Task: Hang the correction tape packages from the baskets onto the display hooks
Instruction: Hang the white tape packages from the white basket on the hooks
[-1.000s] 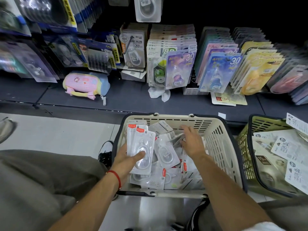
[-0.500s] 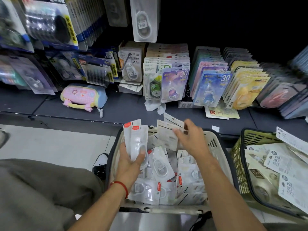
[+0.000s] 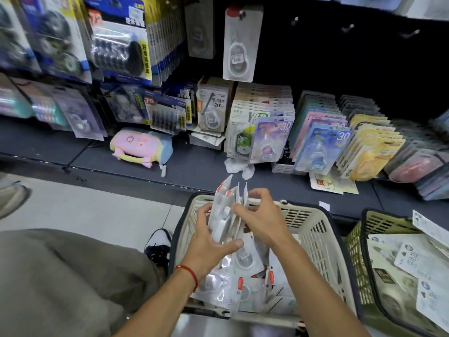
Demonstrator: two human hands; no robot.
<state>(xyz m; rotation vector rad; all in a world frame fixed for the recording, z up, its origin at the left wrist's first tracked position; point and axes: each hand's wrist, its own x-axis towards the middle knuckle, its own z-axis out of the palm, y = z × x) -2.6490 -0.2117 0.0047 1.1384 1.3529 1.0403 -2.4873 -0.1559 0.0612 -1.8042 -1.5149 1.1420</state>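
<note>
Above the cream basket [image 3: 313, 229] both hands hold one upright stack of clear correction tape packages [image 3: 227, 215] with red tabs. My left hand [image 3: 211, 237] grips the stack from the left, thumb across its lower front. My right hand [image 3: 258, 215] pinches its right side from above. More loose packages [image 3: 243, 283] lie in the basket under my forearms. One matching package [image 3: 239, 45] hangs on a display hook on the dark back panel; bare hooks [image 3: 347, 27] stick out to its right.
A green basket [image 3: 359, 254] with white carded packs stands at the right. The low shelf [image 3: 194, 166] carries rows of coloured carded tapes, a pink pencil case [image 3: 142, 147] and crumpled paper. Blue blister packs hang at upper left. My knee fills the lower left.
My right hand lifted packages out of the basket and brought them against the stack in my left hand. Both hands rose above the basket rim, and the view tilted up toward the hooks.
</note>
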